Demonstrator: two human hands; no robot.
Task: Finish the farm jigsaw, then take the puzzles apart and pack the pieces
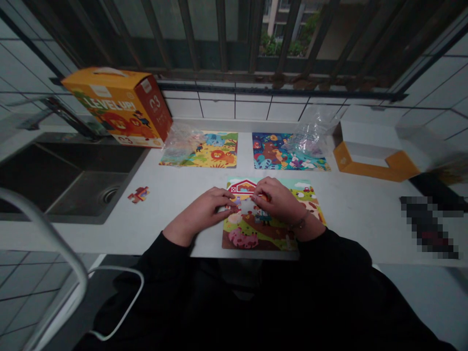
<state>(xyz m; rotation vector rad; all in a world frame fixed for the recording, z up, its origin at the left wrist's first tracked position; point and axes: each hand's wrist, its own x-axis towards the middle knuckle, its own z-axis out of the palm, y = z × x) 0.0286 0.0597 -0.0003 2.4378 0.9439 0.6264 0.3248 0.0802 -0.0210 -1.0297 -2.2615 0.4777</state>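
Observation:
A farm-scene jigsaw puzzle [241, 239] lies flat near the counter's front edge, with a red barn, a pink pig and a figure in its picture. A pale patch [247, 205] shows in its upper middle, between my hands. My left hand [210, 210] rests at the puzzle's left side, fingers stretched over it and thumb apart from them. Over the upper middle, my right hand [280, 200] has its fingers bent and pressed together at the pale patch; whatever they pinch is hidden. Loose reddish puzzle pieces [139, 195] lie on the counter to the left.
Behind are a lion puzzle [219, 153] and a dark blue animal puzzle [270, 156], each partly under clear plastic wrap [310, 134]. An orange box [120, 109] stands by the sink [84, 195]. On the right sits an open orange-and-white box part [376, 168].

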